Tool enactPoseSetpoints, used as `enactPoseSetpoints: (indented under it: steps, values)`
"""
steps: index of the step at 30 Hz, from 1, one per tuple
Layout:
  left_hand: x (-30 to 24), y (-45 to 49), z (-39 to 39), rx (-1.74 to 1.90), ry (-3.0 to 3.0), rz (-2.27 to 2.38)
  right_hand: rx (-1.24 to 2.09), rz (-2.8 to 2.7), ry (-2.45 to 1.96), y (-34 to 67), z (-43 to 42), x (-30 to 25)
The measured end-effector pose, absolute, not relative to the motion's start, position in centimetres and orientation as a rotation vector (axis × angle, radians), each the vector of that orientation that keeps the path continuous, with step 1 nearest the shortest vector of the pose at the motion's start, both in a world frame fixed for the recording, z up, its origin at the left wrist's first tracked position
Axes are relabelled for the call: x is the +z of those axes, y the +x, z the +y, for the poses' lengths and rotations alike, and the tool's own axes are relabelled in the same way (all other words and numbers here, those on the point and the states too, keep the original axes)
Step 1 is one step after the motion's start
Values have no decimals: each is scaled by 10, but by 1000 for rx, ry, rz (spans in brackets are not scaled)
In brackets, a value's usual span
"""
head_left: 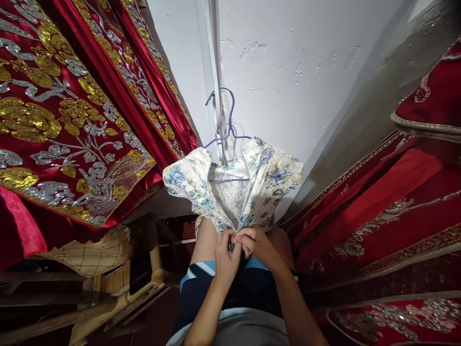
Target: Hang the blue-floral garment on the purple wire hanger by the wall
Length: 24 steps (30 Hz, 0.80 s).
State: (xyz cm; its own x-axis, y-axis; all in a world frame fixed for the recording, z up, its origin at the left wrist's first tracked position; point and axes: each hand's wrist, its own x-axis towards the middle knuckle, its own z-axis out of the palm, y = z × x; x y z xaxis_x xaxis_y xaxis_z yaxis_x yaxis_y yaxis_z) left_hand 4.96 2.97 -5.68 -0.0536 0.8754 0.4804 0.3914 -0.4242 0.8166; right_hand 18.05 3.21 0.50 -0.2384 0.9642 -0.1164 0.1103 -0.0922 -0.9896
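Observation:
A short-sleeved floral blouse (270,180), white with blue and yellow flowers, hangs on a purple hanger (230,134) in front of me. Its front opening spreads apart at the collar and narrows down to a point at my fingers. There my left hand (227,250) pinches the left edge of the opening. My right hand (254,243) pinches the other edge right beside it, the fingertips of both hands touching. Whatever small fastening lies between the fingertips is hidden. The blouse's lower part is out of sight behind my hands.
Red cloth with gold and silver sequins (82,115) hangs at the left, and more red embroidered cloth (382,202) at the right. A white wall (288,62) with peeling paint stands behind. A bamboo chair (108,302) with a dark phone (140,271) sits at the lower left.

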Motion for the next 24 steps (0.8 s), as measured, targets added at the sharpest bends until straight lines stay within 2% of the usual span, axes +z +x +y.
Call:
enactPoseSetpoints:
  steps: [7, 17, 21, 24]
  values:
    - [-54, 48, 33, 1443, 1866, 1304, 1356, -1188, -1170, 175, 47, 33]
    - [-52, 52, 32, 1393, 1881, 1260, 1082, -1114, -829, 167, 117, 152]
    - [-53, 45, 26, 1288, 1904, 1242, 1069, -1173, -786, 163, 113, 161]
    - [-33, 33, 33, 1216, 1905, 1173, 1064, -1219, -772, 163, 105, 156]
